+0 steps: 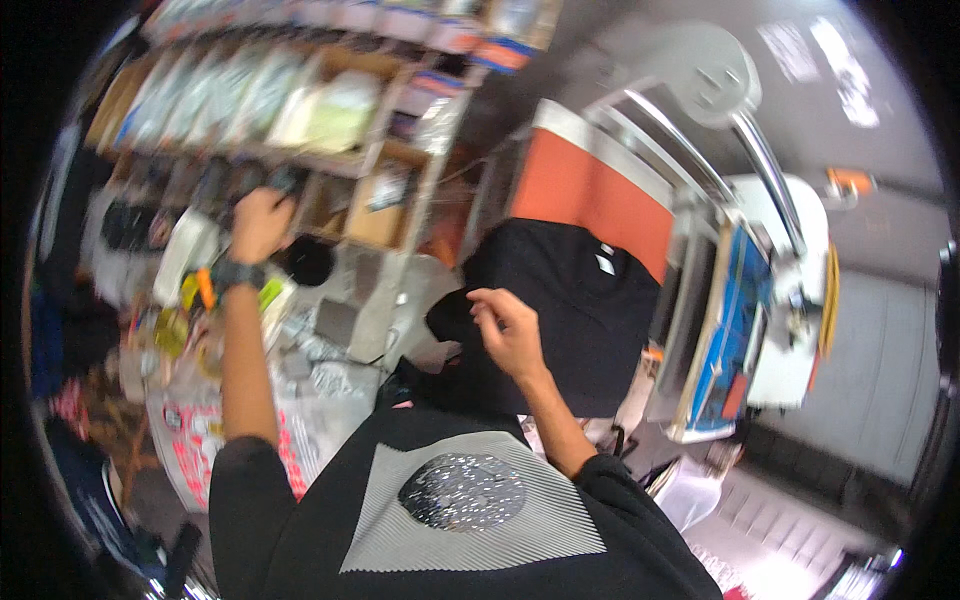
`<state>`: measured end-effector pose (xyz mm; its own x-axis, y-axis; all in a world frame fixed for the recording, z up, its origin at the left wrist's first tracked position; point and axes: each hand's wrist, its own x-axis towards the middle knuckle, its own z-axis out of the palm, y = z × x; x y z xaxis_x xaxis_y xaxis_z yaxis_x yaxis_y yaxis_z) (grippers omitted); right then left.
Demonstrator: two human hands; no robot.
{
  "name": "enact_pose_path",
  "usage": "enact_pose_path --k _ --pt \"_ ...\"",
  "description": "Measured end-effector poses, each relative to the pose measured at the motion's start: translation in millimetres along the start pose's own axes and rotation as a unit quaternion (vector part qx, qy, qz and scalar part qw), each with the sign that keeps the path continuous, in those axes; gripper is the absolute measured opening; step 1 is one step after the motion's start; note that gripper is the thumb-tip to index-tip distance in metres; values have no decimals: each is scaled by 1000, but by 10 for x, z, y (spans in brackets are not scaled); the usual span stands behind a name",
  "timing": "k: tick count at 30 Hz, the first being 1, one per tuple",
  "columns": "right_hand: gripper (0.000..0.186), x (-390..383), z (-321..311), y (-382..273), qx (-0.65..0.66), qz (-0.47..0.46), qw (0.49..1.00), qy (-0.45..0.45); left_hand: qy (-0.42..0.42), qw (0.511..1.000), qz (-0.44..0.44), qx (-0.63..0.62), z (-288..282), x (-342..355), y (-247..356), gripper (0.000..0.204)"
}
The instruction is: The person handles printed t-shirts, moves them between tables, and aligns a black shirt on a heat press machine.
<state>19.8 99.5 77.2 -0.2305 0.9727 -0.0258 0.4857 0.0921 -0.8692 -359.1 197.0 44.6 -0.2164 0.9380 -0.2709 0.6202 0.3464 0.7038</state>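
1. Lying at the centre of the frame, a black garment (570, 300) is spread flat over the platen of a press; a small white tag is seen near its upper right part.
2. The near left edge of the garment is pinched by the right hand (508, 330), its fingers curled together on a fold of the cloth just left of centre.
3. The left hand (258, 225) is raised at the upper left of the frame and is closed around a dark object (285, 180) at the shelf front; what kind of object it is cannot be told.
4. A dark watch with an orange band (232, 275) is worn on the left wrist.
5. An orange panel (590, 195) is seen directly above the garment, with white machine arms (720, 100) bent over it toward the upper right.
6. A blue-edged board (725, 330) is placed just right of the garment.
7. Wooden shelving (330, 100), filled with packets and boxes, is set across the upper left.
8. A cluttered surface with printed papers (200, 440) is seen at the lower left.
9. The wearer's black shirt with a grey striped print (460, 510) is seen at the lower centre.
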Motion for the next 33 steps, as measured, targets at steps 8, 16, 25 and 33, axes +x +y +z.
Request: enact_pose_path --k 8,16,25,33 --pt "34 -211 -1310 743 -248 90 910 319 -64 995 -40 66 188 159 7 28" --pt "44 -269 -1547 1190 -345 136 907 202 -19 995 -50 79 204 229 -41 27" --pt "28 -721 -1333 976 -237 66 930 274 186 941 -11 281 453 333 0 25" --pt "23 -940 -1045 958 -193 59 953 228 115 985 -15 128 281 13 45 18"
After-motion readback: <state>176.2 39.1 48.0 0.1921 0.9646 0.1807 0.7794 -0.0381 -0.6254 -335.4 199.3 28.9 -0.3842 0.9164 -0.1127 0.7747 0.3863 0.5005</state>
